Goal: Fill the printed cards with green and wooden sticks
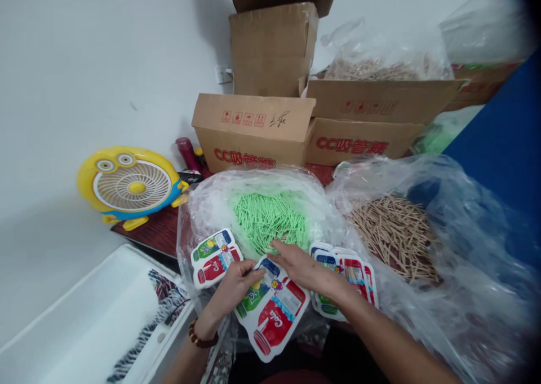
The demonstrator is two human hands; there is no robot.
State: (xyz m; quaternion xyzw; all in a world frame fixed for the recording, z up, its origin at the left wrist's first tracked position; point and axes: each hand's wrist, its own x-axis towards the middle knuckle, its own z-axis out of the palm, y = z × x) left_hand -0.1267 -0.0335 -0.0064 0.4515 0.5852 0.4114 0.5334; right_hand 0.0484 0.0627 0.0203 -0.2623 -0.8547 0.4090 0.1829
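At the tabletop's (154,233) near edge, the left hand (233,287) pinched a printed packet (276,319) while the right hand (299,263), grip unclear, seemingly loaded green sticks (270,217), next needing steadiness.

2 bags (207,203) of sticks (270,217) side by side; cartons (253,141) behind; fan (136,188) left; tub (97,310) front left; packets (325,260) in front
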